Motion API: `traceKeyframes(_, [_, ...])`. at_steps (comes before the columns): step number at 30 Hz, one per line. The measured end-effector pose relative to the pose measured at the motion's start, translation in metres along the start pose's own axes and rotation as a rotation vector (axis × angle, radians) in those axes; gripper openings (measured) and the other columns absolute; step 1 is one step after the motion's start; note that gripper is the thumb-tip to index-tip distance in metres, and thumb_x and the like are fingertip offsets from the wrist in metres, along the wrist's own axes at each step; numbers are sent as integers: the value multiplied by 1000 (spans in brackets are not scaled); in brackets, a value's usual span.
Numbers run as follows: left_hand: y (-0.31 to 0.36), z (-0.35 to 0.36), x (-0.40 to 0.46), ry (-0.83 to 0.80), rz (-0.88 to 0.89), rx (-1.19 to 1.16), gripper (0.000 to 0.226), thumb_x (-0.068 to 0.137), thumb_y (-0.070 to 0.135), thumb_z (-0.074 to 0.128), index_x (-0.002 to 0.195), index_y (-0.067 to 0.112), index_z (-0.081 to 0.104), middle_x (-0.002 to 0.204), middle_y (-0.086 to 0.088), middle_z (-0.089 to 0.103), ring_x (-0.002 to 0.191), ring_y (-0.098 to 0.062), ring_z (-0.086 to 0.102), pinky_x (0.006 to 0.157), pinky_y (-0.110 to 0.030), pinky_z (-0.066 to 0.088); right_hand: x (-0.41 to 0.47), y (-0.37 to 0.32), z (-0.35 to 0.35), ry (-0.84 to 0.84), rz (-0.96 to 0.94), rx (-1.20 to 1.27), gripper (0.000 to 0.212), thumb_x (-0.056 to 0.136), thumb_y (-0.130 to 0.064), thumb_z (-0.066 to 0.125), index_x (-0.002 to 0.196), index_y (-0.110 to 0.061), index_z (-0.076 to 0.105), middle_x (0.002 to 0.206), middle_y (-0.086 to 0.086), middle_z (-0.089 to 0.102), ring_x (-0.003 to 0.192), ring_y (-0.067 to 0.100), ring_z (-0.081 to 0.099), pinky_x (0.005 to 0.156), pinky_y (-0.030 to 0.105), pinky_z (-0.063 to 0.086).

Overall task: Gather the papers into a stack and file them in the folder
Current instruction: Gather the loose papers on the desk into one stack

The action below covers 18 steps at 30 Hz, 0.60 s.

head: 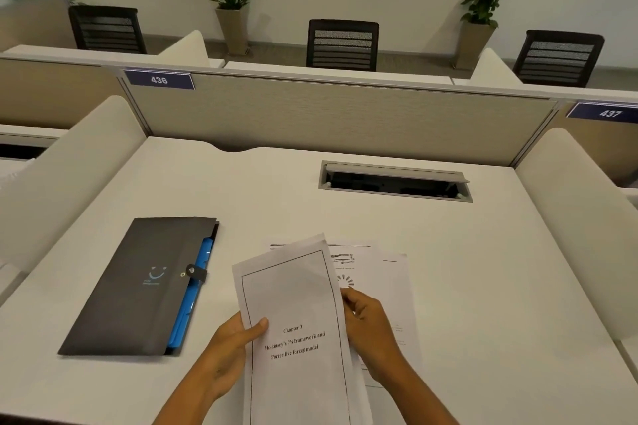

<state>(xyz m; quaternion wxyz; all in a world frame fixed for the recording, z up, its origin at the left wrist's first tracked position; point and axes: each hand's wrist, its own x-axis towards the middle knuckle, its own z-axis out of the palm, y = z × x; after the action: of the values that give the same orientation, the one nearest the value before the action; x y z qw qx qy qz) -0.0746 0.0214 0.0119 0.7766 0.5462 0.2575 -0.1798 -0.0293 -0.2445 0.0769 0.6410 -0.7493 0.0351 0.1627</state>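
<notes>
I hold a small stack of white papers lifted off the desk; its top sheet reads "Chapter 3". My left hand grips the stack's left edge, thumb on top. My right hand pinches its right edge. More printed sheets lie flat on the desk behind and right of the stack, partly hidden by it. A dark grey folder lies shut to the left, snap strap fastened, blue dividers showing along its right edge.
The white desk has an open cable slot at the back. A beige partition closes the far side, and cream side panels stand left and right. Chairs and potted plants sit beyond.
</notes>
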Motion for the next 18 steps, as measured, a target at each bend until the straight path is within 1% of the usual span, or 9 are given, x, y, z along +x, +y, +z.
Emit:
traceKeyframes(2, [-3, -4, -3, -4, -35, -4, 57, 86, 16, 81, 140, 18, 61, 131, -12, 76, 123, -34, 72, 107, -60, 54, 3, 2, 1, -67, 43, 5, 20, 104, -42, 61, 104, -37, 81, 99, -7, 84, 88, 17, 81, 78, 33, 68])
traceKeyframes(4, [-4, -5, -6, 27, -35, 25, 57, 84, 19, 83, 137, 20, 63, 126, -9, 79, 115, -31, 76, 93, -52, 62, 13, 3, -4, -155, 89, -4, 44, 101, -60, 55, 98, -23, 79, 90, -5, 82, 74, 16, 76, 64, 27, 64])
traceKeyframes(5, [-5, -6, -7, 62, -21, 40, 56, 84, 19, 83, 136, 21, 63, 123, -6, 80, 111, -29, 78, 87, -47, 64, 20, 4, -7, -172, 116, -28, 51, 99, -65, 53, 98, -21, 79, 89, -3, 82, 71, 15, 75, 61, 25, 62])
traceKeyframes(7, [-7, -8, -7, 128, 12, 40, 51, 88, 17, 80, 136, 22, 63, 119, -3, 82, 106, -24, 79, 76, -36, 66, 39, 6, -19, -117, 91, -120, 42, 100, -57, 57, 101, -23, 82, 92, 0, 83, 74, 15, 79, 68, 35, 68])
traceKeyframes(9, [-7, -12, -6, 167, 40, 19, 47, 90, 15, 78, 134, 23, 64, 116, -1, 83, 100, -20, 81, 67, -29, 66, 64, 13, -37, -5, -27, -398, 28, 100, -41, 67, 117, -21, 78, 100, 0, 81, 88, 18, 79, 86, 49, 66])
traceKeyframes(11, [-7, -17, -5, 194, 61, -9, 46, 92, 16, 76, 135, 24, 63, 116, -2, 83, 102, -23, 80, 70, -33, 66, 88, 19, -57, -17, -73, -745, 53, 97, -37, 73, 145, -19, 59, 135, 3, 69, 123, 20, 68, 109, 46, 54])
traceKeyframes(13, [-7, -24, -5, 218, 79, -48, 51, 91, 17, 75, 140, 23, 61, 120, -3, 81, 112, -27, 76, 86, -42, 63, 108, 24, -72, -72, -28, -888, 85, 95, -42, 75, 163, -18, 32, 166, 6, 40, 153, 25, 40, 125, 45, 37])
traceKeyframes(15, [-5, -30, -7, 220, 91, -83, 55, 86, 20, 76, 139, 25, 61, 123, -4, 80, 114, -26, 75, 94, -42, 60, 127, 27, -84, -120, -17, -954, 106, 91, -48, 78, 168, -15, 13, 176, 6, 18, 162, 27, 19, 130, 47, 26])
traceKeyframes(18, [-3, -36, -11, 244, 116, -123, 50, 81, 21, 75, 128, 32, 64, 120, -3, 81, 103, -19, 80, 78, -37, 66, 145, 27, -93, -171, -19, -1079, 124, 86, -56, 79, 169, -15, -4, 179, 5, -2, 165, 27, 0, 133, 55, 11])
